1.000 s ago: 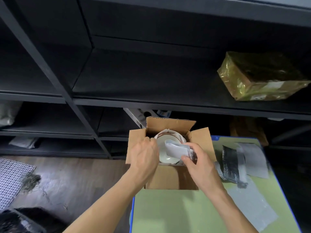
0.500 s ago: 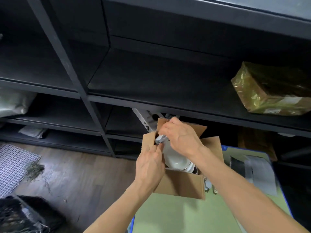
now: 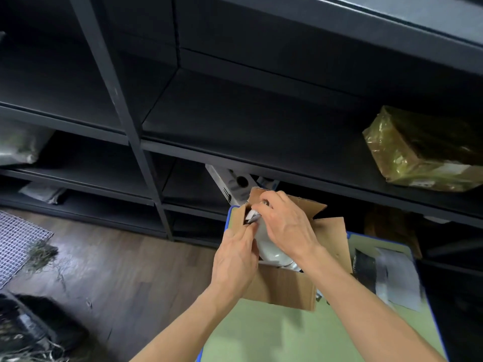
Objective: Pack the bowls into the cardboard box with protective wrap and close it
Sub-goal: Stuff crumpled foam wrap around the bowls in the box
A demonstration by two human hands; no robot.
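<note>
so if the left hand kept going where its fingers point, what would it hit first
Likely the wrap in the far left corner of the box; the left hand looks almost on it, though depth is unclear.

Dim overall. Black shelving (image 3: 235, 121) swallows detail and its lower bays are near black. Green table (image 3: 274, 333), cardboard box (image 3: 282, 291) and forearms are brightest. Glare on plastic-wrapped parcel (image 3: 418, 152). Sheets (image 3: 400, 278) at right are motion-blurred. Wide-angle bending at edges.

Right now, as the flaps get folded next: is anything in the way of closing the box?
Yes: the right hand lies across the opening over the bowl, and the left hand meets it at the wrap in the box's far left corner. The flaps stand open.
</note>
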